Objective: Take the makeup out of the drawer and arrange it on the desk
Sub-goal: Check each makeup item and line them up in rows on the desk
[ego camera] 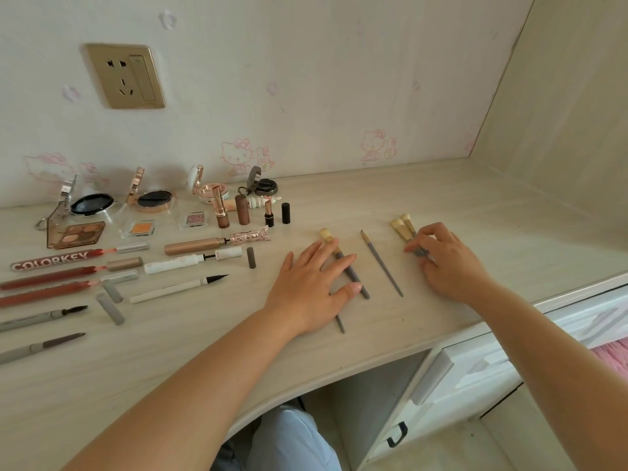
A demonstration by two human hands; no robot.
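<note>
My left hand (314, 287) lies flat with straight fingers on two grey-handled makeup brushes (356, 278) on the pale wooden desk (475, 212). One has a cream tip (326, 234). A thin grey brush (382, 264) lies alone between my hands. My right hand (445, 263) pinches the handles of two cream-tipped brushes (402, 226) on the desk. To the left lie lip glosses (51, 261), eyeliner pens (180, 287), mascaras (193, 260), lipsticks (221, 212), eyeshadow palettes (80, 234) and open compacts (153, 198).
Loose grey caps (110, 307) lie among the pens. A wall socket (124, 76) sits above the makeup. White drawers (482, 365) with a dark handle (397, 433) stand under the desk at right. A side panel (560, 96) bounds the desk on the right.
</note>
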